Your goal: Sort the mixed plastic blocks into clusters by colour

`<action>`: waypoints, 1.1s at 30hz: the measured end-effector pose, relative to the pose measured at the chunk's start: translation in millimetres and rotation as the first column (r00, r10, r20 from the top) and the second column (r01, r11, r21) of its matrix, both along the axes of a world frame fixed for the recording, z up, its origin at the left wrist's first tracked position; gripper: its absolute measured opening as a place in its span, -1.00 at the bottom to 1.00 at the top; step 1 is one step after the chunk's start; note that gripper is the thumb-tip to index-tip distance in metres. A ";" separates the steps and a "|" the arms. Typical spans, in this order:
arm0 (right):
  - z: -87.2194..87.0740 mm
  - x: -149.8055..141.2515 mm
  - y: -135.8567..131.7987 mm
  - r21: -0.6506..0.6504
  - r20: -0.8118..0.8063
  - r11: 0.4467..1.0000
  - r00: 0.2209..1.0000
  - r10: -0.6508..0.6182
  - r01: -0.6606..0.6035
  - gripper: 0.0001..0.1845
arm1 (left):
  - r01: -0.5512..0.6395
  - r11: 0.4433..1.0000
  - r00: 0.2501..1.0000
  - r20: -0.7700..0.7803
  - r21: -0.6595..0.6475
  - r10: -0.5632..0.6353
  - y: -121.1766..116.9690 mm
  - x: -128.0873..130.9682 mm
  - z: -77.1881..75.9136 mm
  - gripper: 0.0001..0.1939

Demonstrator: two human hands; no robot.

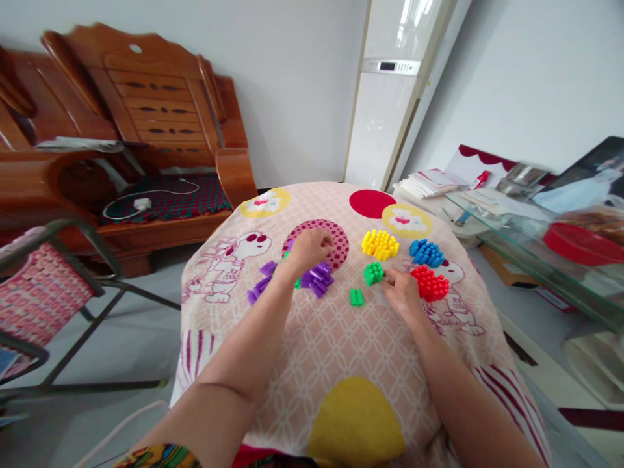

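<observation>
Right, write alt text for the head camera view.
A person's right hand is beside clustered green pieces on a patterned tablecloth, near yellow pieces, blue pieces and red pieces; the left hand is by loose purple pieces.

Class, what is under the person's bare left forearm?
Small purple plastic pieces and small green plastic pieces show on both sides of the forearm; whatever lies directly beneath it is hidden.

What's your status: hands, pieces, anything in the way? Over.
Left hand near purple pieces. Right hand between green cluster and red cluster. Left forearm partly blocking view.
</observation>
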State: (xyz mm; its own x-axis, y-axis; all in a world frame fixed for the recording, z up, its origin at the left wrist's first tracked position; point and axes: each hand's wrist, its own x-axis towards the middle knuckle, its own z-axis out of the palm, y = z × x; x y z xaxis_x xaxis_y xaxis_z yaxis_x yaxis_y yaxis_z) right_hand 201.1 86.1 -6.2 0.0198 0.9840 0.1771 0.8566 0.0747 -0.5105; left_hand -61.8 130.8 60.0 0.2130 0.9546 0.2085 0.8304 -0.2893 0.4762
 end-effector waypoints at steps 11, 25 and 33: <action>-1.8 3.3 3.1 -0.004 0.102 1.000 0.995 0.009 -0.008 -0.80 | -0.241 0.957 0.964 -0.156 -0.163 0.216 8.4 -99.8 -27.8 -0.87; 0.3 1.2 -0.1 -0.027 0.045 1.000 0.999 0.011 -0.010 -0.73 | -0.063 0.973 0.998 -0.025 -0.221 0.059 13.9 -85.3 -33.2 -0.77; 2.6 0.5 -0.2 -0.041 0.048 0.999 0.998 0.027 -0.025 -0.76 | -0.169 0.975 0.984 0.040 -0.143 0.176 0.4 -93.7 -2.1 -0.83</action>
